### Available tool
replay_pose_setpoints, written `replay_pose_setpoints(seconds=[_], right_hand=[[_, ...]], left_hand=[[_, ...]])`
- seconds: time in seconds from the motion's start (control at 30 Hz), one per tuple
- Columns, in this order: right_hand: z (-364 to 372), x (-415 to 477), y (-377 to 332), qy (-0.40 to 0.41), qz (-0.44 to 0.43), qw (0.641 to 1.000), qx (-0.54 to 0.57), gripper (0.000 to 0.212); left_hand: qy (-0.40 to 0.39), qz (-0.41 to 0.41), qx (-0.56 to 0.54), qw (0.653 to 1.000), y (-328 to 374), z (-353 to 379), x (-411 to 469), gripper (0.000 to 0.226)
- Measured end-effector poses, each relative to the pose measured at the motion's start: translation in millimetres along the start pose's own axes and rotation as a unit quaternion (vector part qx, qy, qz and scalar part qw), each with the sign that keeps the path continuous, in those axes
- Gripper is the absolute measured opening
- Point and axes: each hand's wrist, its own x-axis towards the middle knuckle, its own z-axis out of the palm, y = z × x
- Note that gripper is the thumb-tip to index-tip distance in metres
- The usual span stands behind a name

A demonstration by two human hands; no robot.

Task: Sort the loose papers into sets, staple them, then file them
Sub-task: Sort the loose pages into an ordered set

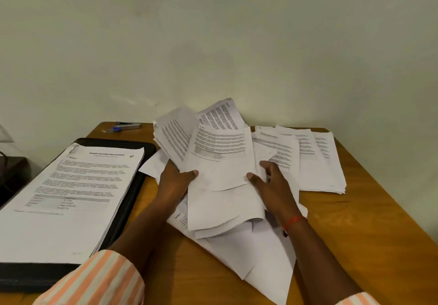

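Papers [227,200]: a loose heap of printed white sheets in the middle of the frame, lying on the tabletop [360,238] at crossed angles. The upper sheets are lifted and fanned towards the wall, and the lower ones spill towards the bottom edge of the frame.
Left hand [174,182]: holds the lifted fan of papers at its lower left. The thumb is pressed on top of the front sheet and the fingers are hidden beneath.
Right hand [272,184]: wide, with fingers spread and fairly straight. The thumb lies on the lower right edge of the front sheet and the fingertips rest on the sheets just behind it.
Stack [320,162]: a squared pile of printed pages at the right of the frame, flat on the tabletop. Its left side is tucked under the heap and its top pages are slightly stepped.
Folder [135,186]: black, open and flat at the left of the frame, its right edge just beside the heap.
Sheaf [71,186]: a thick, neat pile of pages lying on the folder and covering most of it. The top page has a heading, paragraphs and a small table, but the print is too blurred to read.
Stapler [128,126]: metal with a blue part, at the far left corner of the tabletop, apart from the papers.
Thread [294,221]: a red band around the right wrist.
Sleeve [102,278]: orange and white stripes on the left arm, at the bottom left of the frame.
Tabletop: brown wood, set against a pale wall [213,44].
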Motion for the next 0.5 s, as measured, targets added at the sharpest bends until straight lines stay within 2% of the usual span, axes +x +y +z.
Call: replay_pose_setpoints(seconds=[0.17, 0.23, 0.27, 0.33, 0.37, 0.43, 0.5], right_hand=[[-0.5, -1.1, 1.0, -0.039, -0.01, 0.998, 0.05, 0.063], [-0.3, -0.6, 4.6, -0.02, -0.044, 0.999, -0.018, 0.064], [-2.6, 1.9, 6.2, 0.021, -0.056, 0.995, -0.075, 0.063], [-14.5, 8.4, 12.6, 0.107, -0.021, 0.972, -0.21, 0.067], [-19.7, 11.2, 15.6, 0.121, 0.013, 0.957, -0.264, 0.074], [-24.1, 13.1, 18.1, 0.084, 0.043, 0.949, -0.302, 0.08], [-18.5, 8.6, 13.1, 0.017, 0.008, 0.958, -0.286, 0.073]], left_hand=[[-0.033, -0.018, -0.06, 0.998, 3.1, 2.5, -0.3, 0.059], [-0.009, -0.007, -0.068, 0.998, 2.2, 2.9, -0.4, 0.059], [0.011, 0.001, -0.07, 0.997, 2.6, 1.9, -0.2, 0.06], [0.044, 0.013, -0.063, 0.997, 3.8, 1.3, -1.3, 0.057], [0.055, 0.016, -0.053, 0.997, 5.2, 1.1, -2.2, 0.055], [0.062, 0.014, -0.037, 0.997, 6.6, 2.4, -2.9, 0.053], [0.057, 0.018, -0.023, 0.998, 6.0, 3.8, -2.1, 0.056]])
